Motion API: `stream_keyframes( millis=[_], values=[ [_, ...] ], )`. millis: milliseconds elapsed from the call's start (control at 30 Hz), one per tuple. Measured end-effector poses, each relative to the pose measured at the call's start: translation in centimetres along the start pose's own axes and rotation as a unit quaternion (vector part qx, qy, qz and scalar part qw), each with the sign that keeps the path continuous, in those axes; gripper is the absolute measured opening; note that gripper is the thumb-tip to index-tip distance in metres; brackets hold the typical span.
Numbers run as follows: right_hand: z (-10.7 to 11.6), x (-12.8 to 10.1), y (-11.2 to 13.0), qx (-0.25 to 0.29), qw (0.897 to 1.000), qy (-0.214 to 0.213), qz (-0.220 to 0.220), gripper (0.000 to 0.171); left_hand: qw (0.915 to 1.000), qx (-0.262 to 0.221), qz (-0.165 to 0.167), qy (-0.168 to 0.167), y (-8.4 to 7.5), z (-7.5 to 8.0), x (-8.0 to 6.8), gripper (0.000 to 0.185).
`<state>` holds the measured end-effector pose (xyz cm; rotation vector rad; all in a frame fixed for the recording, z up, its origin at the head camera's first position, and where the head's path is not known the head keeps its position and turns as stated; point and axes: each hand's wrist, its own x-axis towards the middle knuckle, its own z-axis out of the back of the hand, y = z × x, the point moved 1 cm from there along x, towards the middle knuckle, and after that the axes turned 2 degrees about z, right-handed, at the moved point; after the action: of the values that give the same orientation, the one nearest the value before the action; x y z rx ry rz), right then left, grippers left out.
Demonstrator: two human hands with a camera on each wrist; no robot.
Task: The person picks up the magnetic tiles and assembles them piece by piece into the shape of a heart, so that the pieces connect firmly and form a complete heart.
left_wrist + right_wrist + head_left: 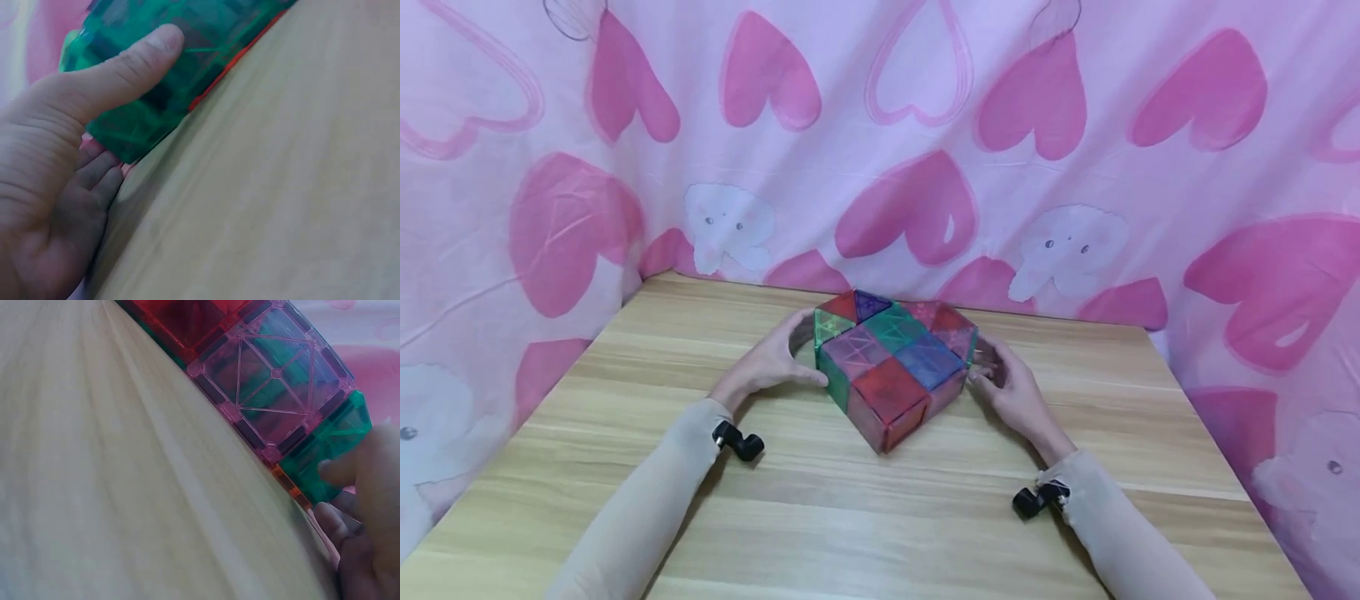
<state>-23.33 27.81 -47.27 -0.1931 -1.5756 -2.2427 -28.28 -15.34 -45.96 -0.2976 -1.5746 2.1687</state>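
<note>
Pink heart-print curtain behind a wooden worktop (625,467). Magnetic tile box (891,371) sits mid-worktop. Left hand (767,362) grip holds its left side, thumb on green tile; right hand (1015,396) grip holds its right side.

Long, tight, light beige cloth sleeves (647,500) are worn on both arms, down to the wrists. A small black camera mount (739,442) is strapped at each wrist.
</note>
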Motion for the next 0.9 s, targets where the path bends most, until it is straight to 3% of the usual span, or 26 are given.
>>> stream_keyframes(
  millis=[233,467,900],
  values=[
    [0.2,-1.0,0.1,0.039,0.999,-0.001,0.005,0.065,0.9999,-0.010,0.001,-0.013,0.3,0.1,0.0,0.115],
    [0.2,-1.3,-0.1,0.012,1.000,0.002,-0.019,0.068,0.9996,0.008,-0.022,-0.018,0.6,-0.4,-0.2,0.118],
    [0.3,-1.6,-0.3,0.014,1.000,-0.003,-0.016,0.070,0.9997,0.011,-0.019,-0.008,0.5,-0.8,0.0,0.117]
  ],
)
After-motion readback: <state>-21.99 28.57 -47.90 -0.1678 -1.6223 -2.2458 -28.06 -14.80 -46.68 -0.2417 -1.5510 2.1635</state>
